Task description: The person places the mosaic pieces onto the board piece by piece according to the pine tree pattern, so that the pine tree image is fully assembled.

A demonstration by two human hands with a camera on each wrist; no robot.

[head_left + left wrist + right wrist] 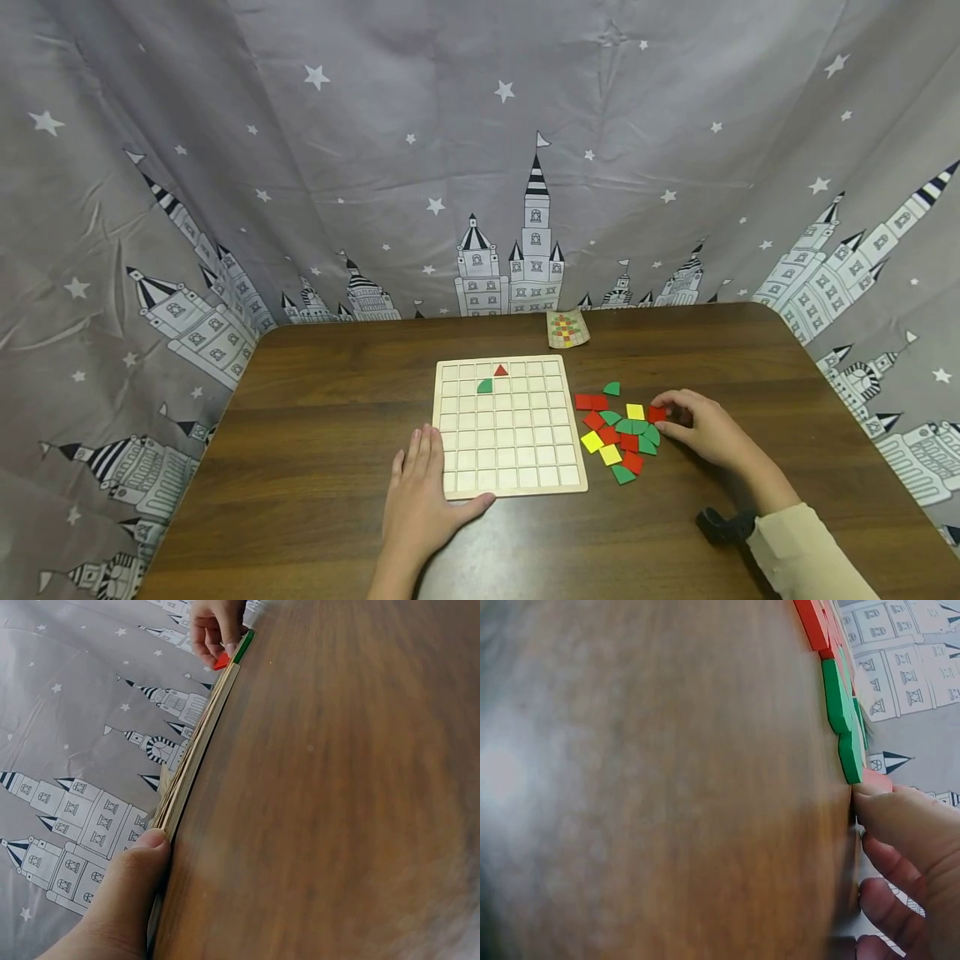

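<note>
A pale wooden grid board (566,488) lies on the table, with a red triangle tile (501,371) in its top row and a green quarter-round tile (485,386) just below to the left. My left hand (423,500) rests at the board's near left corner, fingers straight along the left side and thumb (146,855) against the front edge. To the right, my right hand (701,427) pinches a red square tile (657,413) between thumb and fingers at the pile's right side. In the right wrist view, green tiles (838,697) lie right beside the thumb.
Between board and right hand lie several loose tiles: red squares (592,402), yellow squares (592,442) and green quarter-rounds (623,474). A small pattern card (567,330) stands behind the board at the table's back edge. A grey castle-print curtain (375,167) hangs behind the wooden table (315,433).
</note>
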